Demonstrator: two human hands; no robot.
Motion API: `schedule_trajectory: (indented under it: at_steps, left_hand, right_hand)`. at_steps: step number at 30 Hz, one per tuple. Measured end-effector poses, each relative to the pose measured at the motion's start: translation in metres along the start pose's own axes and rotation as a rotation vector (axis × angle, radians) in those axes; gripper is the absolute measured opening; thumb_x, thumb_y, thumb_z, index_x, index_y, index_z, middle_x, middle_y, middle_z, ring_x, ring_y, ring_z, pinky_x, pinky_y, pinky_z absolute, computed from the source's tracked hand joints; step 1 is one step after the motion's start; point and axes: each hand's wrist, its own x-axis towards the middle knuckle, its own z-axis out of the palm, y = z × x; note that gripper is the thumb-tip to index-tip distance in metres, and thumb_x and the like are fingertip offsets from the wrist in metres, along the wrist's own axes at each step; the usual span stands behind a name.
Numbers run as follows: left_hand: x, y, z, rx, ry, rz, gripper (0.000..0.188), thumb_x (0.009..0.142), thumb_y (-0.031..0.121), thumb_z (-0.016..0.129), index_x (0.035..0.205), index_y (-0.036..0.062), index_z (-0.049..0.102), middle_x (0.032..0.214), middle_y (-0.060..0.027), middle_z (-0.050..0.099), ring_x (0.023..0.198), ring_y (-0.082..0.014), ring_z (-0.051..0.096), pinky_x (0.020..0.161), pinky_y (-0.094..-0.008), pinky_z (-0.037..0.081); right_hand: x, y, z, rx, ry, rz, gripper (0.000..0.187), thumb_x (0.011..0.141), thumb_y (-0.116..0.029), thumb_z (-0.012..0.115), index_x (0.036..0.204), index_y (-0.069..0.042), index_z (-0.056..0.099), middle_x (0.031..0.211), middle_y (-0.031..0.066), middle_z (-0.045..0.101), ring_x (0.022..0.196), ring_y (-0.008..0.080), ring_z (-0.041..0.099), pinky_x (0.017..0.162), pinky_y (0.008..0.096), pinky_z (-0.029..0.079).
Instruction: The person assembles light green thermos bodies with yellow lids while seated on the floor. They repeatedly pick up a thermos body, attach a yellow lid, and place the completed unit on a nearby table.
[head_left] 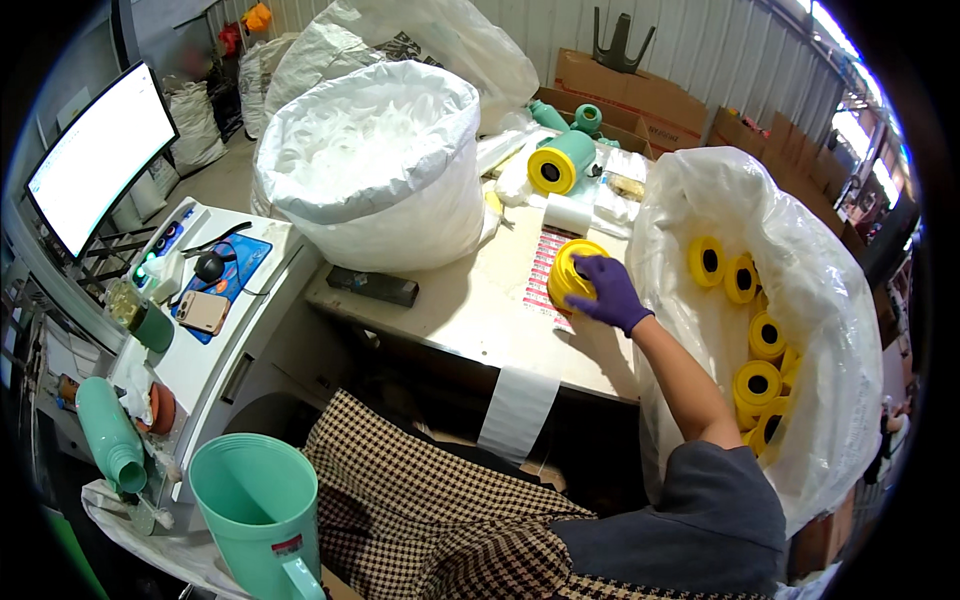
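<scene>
My right hand (612, 295), in a purple glove, reaches across the white table (440, 320). Its fingers are curled over a round yellow lid (563, 272) with a raised rim. That lid rests by a sheet of red-and-white labels (541, 268), partly covering it. Just behind lies a white roll (568, 213). Further back, a green jug (574, 150) lies on its side, its yellow lid facing me. To the right, a large clear plastic bag (690, 185) holds several yellow lids (757, 382) with dark oval centres. My left hand does not show.
A white sack (390, 225) of translucent plastic pieces stands on the table's left, behind a dark bar (372, 286). Left are a monitor (100, 160) and a side desk with a phone (202, 312). A green pitcher (255, 490) stands near my lap. Cardboard boxes (630, 90) line the back.
</scene>
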Motion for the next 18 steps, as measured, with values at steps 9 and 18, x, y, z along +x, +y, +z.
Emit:
schedule_trajectory:
  at_steps: [9, 18]
  left_hand:
    - [-0.005, 0.015, 0.029, 0.120, -0.272, 0.223, 0.065, 0.099, 0.040, 0.058, 0.148, 0.0010, 0.042, 0.146, -0.0182, 0.051, 0.129, -0.0313, 0.054, 0.108, -0.0450, 0.046]
    - [-0.017, 0.050, 0.055, -0.774, -0.077, -0.232, 0.039, 0.108, 0.030, 0.040, 0.133, 0.0042, 0.054, 0.129, -0.0140, 0.062, 0.114, -0.0262, 0.063, 0.097, -0.0408, 0.054]
  right_hand:
    - [0.011, 0.020, -0.001, -0.341, 0.477, 0.082, 0.054, 0.090, -0.023, 0.068, 0.137, 0.001, 0.058, 0.100, 0.0219, 0.065, 0.090, 0.0385, 0.060, 0.082, 0.0489, 0.048]
    - [0.011, -0.308, 0.034, 1.016, 0.044, -0.349, 0.070, 0.102, -0.043, 0.058, 0.152, 0.003, 0.041, 0.128, 0.0156, 0.057, 0.107, 0.0262, 0.055, 0.099, 0.0382, 0.043]
